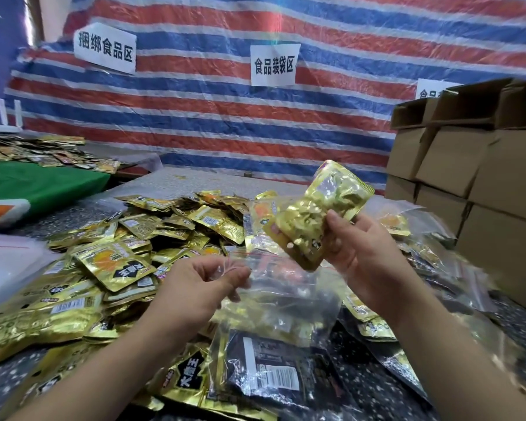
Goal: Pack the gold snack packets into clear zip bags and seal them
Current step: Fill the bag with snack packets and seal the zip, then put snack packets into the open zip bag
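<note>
My right hand (366,259) grips a small stack of gold snack packets (313,217), tilted, raised above the table. Just below their lower end hangs a clear zip bag (286,296). My left hand (201,287) pinches that bag's top edge at its left side. A big heap of loose gold packets (128,247) covers the table to the left and in the middle. Filled clear bags (274,369) with gold and black packets lie in front of me.
Stacked cardboard boxes (468,171) stand at the right. More clear bags (456,268) lie by them. A striped tarp wall (210,117) with paper signs closes the back. A green cloth (40,183) and more packets (34,150) lie far left.
</note>
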Available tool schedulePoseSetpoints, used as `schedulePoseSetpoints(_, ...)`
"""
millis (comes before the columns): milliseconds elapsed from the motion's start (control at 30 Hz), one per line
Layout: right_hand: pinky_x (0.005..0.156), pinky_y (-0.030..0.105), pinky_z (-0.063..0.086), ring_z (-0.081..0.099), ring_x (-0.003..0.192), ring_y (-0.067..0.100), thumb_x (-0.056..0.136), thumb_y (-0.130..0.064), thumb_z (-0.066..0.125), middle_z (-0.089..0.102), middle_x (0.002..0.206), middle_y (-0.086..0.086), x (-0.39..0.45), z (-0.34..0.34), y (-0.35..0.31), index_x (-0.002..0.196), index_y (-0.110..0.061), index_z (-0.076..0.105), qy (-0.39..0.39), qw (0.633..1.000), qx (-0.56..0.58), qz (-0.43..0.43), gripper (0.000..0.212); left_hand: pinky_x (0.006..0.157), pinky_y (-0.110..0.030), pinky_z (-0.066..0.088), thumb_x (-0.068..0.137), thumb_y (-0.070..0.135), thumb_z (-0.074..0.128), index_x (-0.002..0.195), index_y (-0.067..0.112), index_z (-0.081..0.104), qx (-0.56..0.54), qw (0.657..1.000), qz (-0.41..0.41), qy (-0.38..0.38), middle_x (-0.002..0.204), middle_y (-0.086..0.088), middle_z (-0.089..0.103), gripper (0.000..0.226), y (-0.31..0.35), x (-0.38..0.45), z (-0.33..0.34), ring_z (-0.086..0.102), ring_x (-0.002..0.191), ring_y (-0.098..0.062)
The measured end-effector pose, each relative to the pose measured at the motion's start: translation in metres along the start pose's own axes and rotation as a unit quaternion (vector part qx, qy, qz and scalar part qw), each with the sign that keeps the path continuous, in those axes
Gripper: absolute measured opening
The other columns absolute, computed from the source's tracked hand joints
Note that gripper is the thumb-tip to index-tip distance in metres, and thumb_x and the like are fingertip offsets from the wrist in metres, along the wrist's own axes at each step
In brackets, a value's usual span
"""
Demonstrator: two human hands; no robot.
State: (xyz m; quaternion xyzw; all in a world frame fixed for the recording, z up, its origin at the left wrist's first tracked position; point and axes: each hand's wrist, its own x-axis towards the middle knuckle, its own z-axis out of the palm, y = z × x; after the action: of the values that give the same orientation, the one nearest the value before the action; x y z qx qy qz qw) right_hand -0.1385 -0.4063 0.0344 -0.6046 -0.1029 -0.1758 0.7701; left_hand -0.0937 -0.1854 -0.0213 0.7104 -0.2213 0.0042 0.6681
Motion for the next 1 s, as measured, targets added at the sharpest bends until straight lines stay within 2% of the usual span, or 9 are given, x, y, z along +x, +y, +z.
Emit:
schedulePoseSetpoints(100, 0.072, 0.028, 0.059, 0.073, 0.088, 0.022, 0.089, -0.019, 0.059, 0.073, 0.102, 0.016, 0.001, -0.002, -0.002, 0.117, 0.002, 0.057, -0.020, 0.997, 0.066, -0.018, 0.035, 0.060, -0.026, 0.040, 0.068, 0.044, 0.069, 0.071, 0.024, 0.076, -0.003, 1.000, -0.005, 0.013, 0.064, -0.005, 0.071, 0.022, 0.001, 0.000, 0.000, 0.056, 0.050, -0.002)
schedulePoseSetpoints(267, 0.090, 0.039, 0.057, 0.069, 0.109, 0.029, 0.082, -0.020, 0.067, 0.072, 0.115, 0.014, 0.001, -0.004, 0.009, 0.125, -0.004, 0.055, -0.022, 0.995, -0.096, -0.027, 0.047, 0.055, -0.022, 0.043, 0.070, 0.042, 0.069, 0.068, 0.024, 0.076, -0.002, 1.000, -0.005, 0.007, 0.064, -0.002, 0.071, 0.020, 0.001, 0.000, 0.001, 0.056, 0.052, -0.006)
schedulePoseSetpoints(333, 0.093, 0.041, 0.056, 0.068, 0.110, 0.029, 0.081, -0.020, 0.065, 0.072, 0.115, 0.012, 0.001, -0.005, 0.015, 0.125, -0.005, 0.055, -0.016, 0.994, -0.103, -0.031, 0.047, 0.051, -0.014, 0.043, 0.075, 0.036, 0.070, 0.068, 0.022, 0.076, -0.012, 1.000, -0.005, -0.002, 0.064, 0.000, 0.071, 0.017, 0.001, 0.000, 0.000, 0.058, 0.052, -0.005)
schedulePoseSetpoints(433, 0.089, 0.042, 0.058, 0.066, 0.112, 0.034, 0.086, -0.017, 0.062, 0.070, 0.119, 0.016, 0.001, -0.008, 0.015, 0.127, -0.003, 0.053, -0.023, 0.997, -0.067, -0.037, 0.045, 0.051, -0.016, 0.043, 0.071, 0.044, 0.068, 0.070, 0.023, 0.077, -0.012, 1.000, -0.006, -0.016, 0.065, -0.003, 0.071, 0.023, 0.001, 0.001, -0.001, 0.056, 0.054, -0.006)
schedulePoseSetpoints(567, 0.089, 0.039, 0.056, 0.065, 0.114, 0.033, 0.086, -0.015, 0.065, 0.069, 0.121, 0.016, 0.000, -0.015, 0.008, 0.127, -0.006, 0.056, -0.086, 0.995, -0.048, -0.031, 0.043, 0.053, -0.020, 0.045, 0.070, 0.046, 0.067, 0.075, 0.023, 0.078, -0.022, 1.000, -0.005, -0.021, 0.074, -0.006, 0.074, 0.026, 0.001, 0.002, -0.003, 0.058, 0.059, -0.011)
schedulePoseSetpoints(667, 0.090, 0.035, 0.055, 0.066, 0.114, 0.031, 0.081, -0.019, 0.070, 0.070, 0.119, 0.014, -0.001, -0.019, 0.003, 0.125, -0.008, 0.060, -0.131, 0.985, -0.105, -0.028, 0.046, 0.053, -0.020, 0.046, 0.071, 0.046, 0.063, 0.079, 0.025, 0.078, -0.023, 0.999, -0.001, -0.022, 0.075, -0.006, 0.075, 0.027, 0.001, 0.002, -0.002, 0.059, 0.059, -0.012)
schedulePoseSetpoints(767, 0.091, 0.039, 0.056, 0.066, 0.113, 0.031, 0.084, -0.018, 0.069, 0.070, 0.119, 0.014, -0.001, -0.016, 0.005, 0.126, -0.008, 0.058, -0.119, 0.982, -0.146, -0.029, 0.044, 0.053, -0.021, 0.046, 0.071, 0.050, 0.061, 0.078, 0.017, 0.078, -0.028, 0.999, 0.000, -0.024, 0.075, -0.005, 0.075, 0.038, 0.001, 0.002, -0.002, 0.060, 0.059, -0.012)
schedulePoseSetpoints(900, 0.095, 0.051, 0.055, 0.068, 0.110, 0.032, 0.082, -0.017, 0.063, 0.071, 0.116, 0.013, 0.001, -0.017, 0.008, 0.125, -0.011, 0.058, -0.056, 0.985, -0.161, -0.033, 0.044, 0.048, -0.016, 0.046, 0.078, 0.041, 0.057, 0.079, 0.018, 0.077, -0.059, 0.998, -0.005, -0.029, 0.077, -0.004, 0.076, 0.030, 0.004, 0.002, -0.002, 0.063, 0.055, -0.009)
schedulePoseSetpoints(1000, 0.093, 0.044, 0.056, 0.067, 0.112, 0.033, 0.086, -0.016, 0.067, 0.071, 0.117, 0.014, -0.001, -0.020, 0.007, 0.126, -0.008, 0.058, -0.102, 0.981, -0.162, -0.012, 0.041, 0.049, -0.018, 0.046, 0.080, 0.042, 0.055, 0.085, 0.017, 0.076, -0.060, 0.998, -0.010, -0.027, 0.081, -0.004, 0.077, 0.033, 0.004, 0.002, -0.001, 0.065, 0.058, -0.013)
